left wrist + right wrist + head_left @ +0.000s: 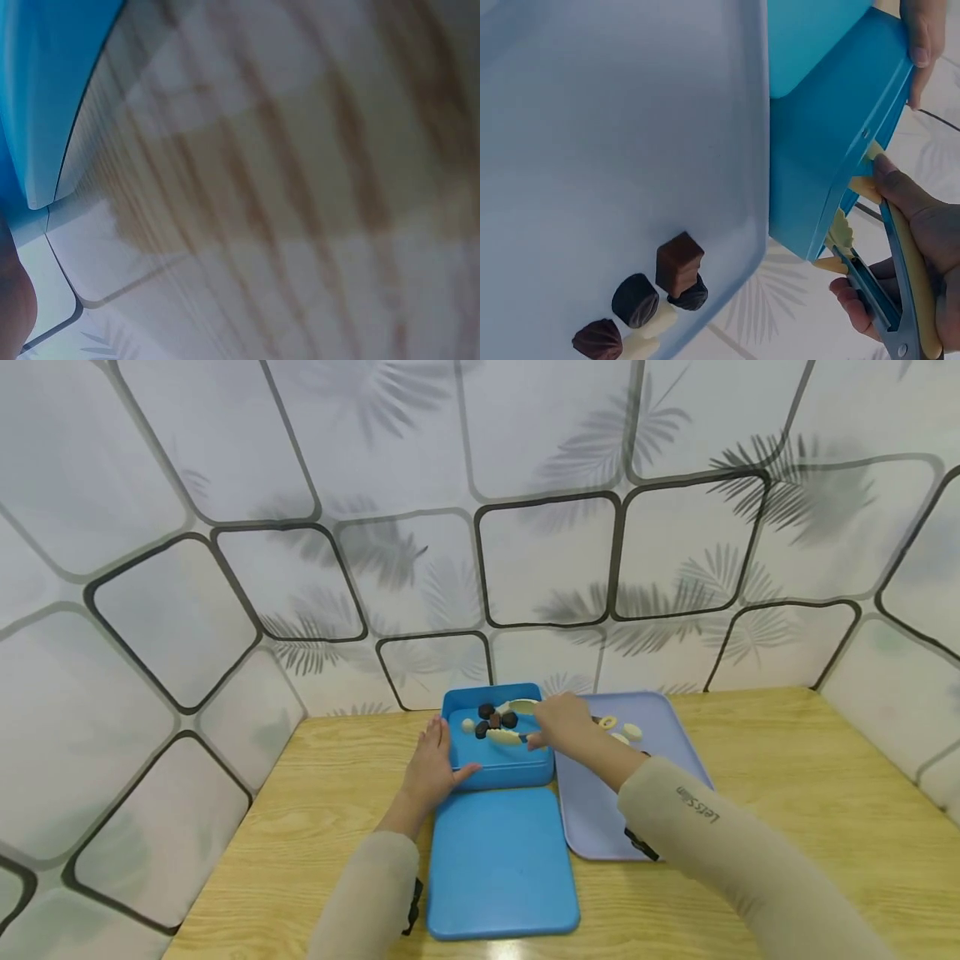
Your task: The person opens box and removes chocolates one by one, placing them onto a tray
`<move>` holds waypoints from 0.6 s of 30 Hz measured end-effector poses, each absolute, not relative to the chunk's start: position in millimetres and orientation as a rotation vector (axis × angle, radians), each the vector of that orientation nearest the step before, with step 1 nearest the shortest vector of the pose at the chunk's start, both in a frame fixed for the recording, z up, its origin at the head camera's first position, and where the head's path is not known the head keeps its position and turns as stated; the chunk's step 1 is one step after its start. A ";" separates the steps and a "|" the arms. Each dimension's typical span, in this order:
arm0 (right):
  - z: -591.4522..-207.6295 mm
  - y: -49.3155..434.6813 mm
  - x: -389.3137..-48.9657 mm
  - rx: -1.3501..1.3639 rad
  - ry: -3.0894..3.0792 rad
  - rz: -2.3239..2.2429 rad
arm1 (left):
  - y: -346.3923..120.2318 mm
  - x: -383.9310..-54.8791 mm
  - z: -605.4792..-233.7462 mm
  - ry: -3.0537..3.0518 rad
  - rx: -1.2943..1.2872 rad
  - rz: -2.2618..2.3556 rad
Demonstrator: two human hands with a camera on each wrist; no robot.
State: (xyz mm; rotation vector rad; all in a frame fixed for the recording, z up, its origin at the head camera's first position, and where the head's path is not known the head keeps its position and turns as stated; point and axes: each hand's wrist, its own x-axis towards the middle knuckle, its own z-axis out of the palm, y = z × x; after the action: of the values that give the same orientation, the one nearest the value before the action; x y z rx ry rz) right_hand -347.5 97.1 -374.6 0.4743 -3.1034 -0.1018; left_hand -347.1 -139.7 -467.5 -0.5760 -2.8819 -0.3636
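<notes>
Now your right hand [562, 722] grips a pair of tongs [909, 277], fingers and thumb wrapped around the handles. Their pale tips [504, 737] stand apart over the interior of a blue box [502, 777], with a dark chocolate [510, 720] between them; whether the tips touch it, you cannot tell. Beside it in the box are a brown square chocolate [495, 721], two more dark pieces and a small pale round one [468, 725].

Your left hand [429, 768] rests against the box's left side, fingers straight along the wall, thumb spread onto the front edge. Just in front of the box lies a flat blue lid [502, 868]. On the box's right is a lavender tray [600, 810]; near its far edge it bears a brown cube-shaped chocolate [676, 266], dark pieces and pale ones. Everything sits on a wood-grain table [757, 760], before a leaf-printed backdrop [547, 568].
</notes>
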 end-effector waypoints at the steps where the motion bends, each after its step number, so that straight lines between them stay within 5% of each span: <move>1: -375.5 95.8 -348.1 0.464 -3.101 -0.104 | -139.7 -346.9 -467.7 -2.882 -0.574 -0.369; 18: -372.9 97.9 -345.7 0.461 -3.085 -0.086 | -140.7 -345.4 -468.5 -2.845 -0.594 -0.395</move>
State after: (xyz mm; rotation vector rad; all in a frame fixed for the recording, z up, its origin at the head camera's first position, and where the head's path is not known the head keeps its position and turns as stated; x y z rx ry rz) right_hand -345.7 97.9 -372.9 0.4614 -3.0852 -0.0863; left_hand -345.4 -140.7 -468.5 -0.5938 -2.8451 -0.3948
